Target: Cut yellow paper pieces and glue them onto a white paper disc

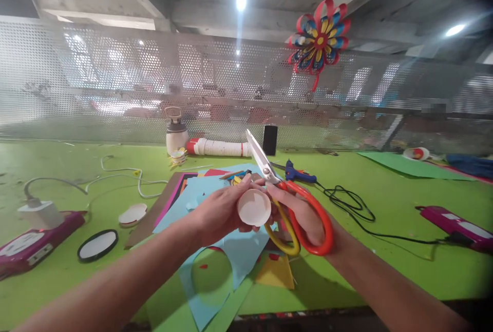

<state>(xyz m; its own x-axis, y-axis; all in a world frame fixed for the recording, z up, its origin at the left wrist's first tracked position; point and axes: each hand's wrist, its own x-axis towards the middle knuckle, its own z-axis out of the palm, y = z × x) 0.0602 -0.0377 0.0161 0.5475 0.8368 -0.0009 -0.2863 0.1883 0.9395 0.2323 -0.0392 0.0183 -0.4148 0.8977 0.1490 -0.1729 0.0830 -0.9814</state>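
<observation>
My left hand (217, 209) is wrapped round a white paper cup (254, 208), whose round end faces me. My right hand (306, 216) holds large scissors (265, 168) with one red and one yellow handle. Their blades look closed and point up and away to the left. The right fingertips are close to the cup's far side; whether they touch it is hidden. Under both hands lie light blue paper sheets (246, 252), one with a round hole cut out, and a yellow paper piece (275, 270).
A blue glue gun (300, 173) with a black cord lies behind my right hand. Power strips (458, 227) sit at both sides. At the back stand a spray bottle (177, 139), a stack of paper cups (223, 148) and a phone (270, 139). A paper flower (320, 39) hangs above.
</observation>
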